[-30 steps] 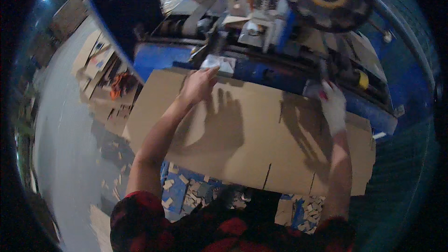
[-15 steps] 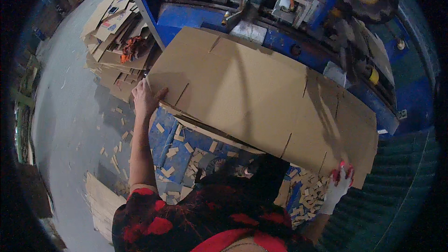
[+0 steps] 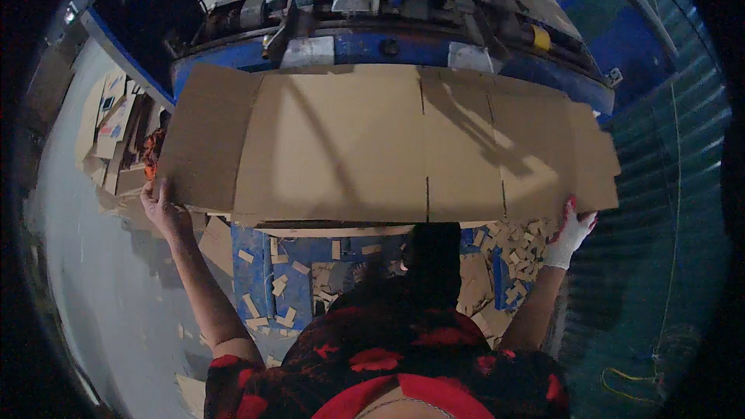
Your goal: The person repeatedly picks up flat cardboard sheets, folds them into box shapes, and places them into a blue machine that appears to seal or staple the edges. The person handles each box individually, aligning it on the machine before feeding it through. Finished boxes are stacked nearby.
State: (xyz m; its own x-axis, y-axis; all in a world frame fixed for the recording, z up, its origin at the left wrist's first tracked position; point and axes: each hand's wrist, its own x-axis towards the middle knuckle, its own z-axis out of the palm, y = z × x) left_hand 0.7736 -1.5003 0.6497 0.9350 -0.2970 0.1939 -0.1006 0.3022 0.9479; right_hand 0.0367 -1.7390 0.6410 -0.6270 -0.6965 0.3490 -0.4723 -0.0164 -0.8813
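Note:
A wide brown cardboard sheet [image 3: 349, 140] with cut slots and crease lines stretches across the middle of the view in front of me. My bare left hand [image 3: 166, 208] pinches its near left corner, thumb on top. At the near right edge my right hand [image 3: 573, 237], in a white glove with red fingertips, grips the sheet; part of its fingers is hidden. Beneath the near edge, the edges of more cardboard [image 3: 334, 230] show.
A blue machine [image 3: 365, 50] with rollers and metal fittings stands beyond the sheet. Cardboard scraps [image 3: 518, 260] litter the floor and a blue base below. Stacked cardboard [image 3: 116, 132] with an orange cloth [image 3: 154, 151] lies at left; a green corrugated surface [image 3: 644, 225] is at right.
The sheet, slanted down to the right before, now lies nearly level across the view. The view has turned, and both hands stay at the sheet's near edge.

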